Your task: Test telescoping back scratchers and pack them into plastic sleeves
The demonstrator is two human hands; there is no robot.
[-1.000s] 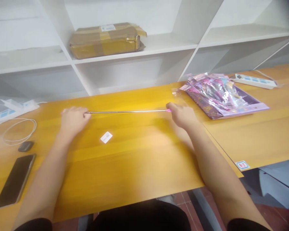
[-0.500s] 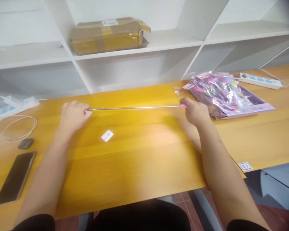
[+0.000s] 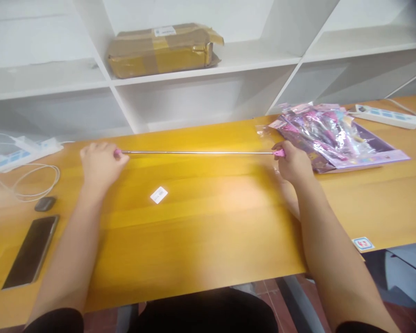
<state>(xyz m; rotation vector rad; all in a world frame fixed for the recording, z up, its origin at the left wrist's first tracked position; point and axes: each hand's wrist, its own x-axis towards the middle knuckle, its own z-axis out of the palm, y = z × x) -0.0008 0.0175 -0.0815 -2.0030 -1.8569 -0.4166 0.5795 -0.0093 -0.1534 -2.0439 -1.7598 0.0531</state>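
Observation:
A thin silver telescopic rod [image 3: 197, 152] with pink end pieces stretches nearly level above the table. My left hand [image 3: 103, 164] is closed round its left end, where a bit of pink shows beside the thumb. At the other end, my right hand [image 3: 296, 162] grips the pink end piece [image 3: 279, 153] between thumb and fingers. What exactly these end pieces are is partly hidden by my hands. Below the rod, a small white printed card [image 3: 158, 195] lies on the wooden table [image 3: 201, 231].
Right of my right hand, a purple box [image 3: 384, 157] holds several plastic-wrapped pink items [image 3: 322, 132]. Power strips [image 3: 388, 115] lie at both sides. A phone [image 3: 31, 252], a small dark case [image 3: 45, 203] and a white cable [image 3: 34, 189] are left. A taped carton [image 3: 159, 55] sits on the shelf.
My hands have moved slightly apart and the rod looks longer. Pink now shows at my left hand, and more of the right pink end is visible. The view has shifted a little.

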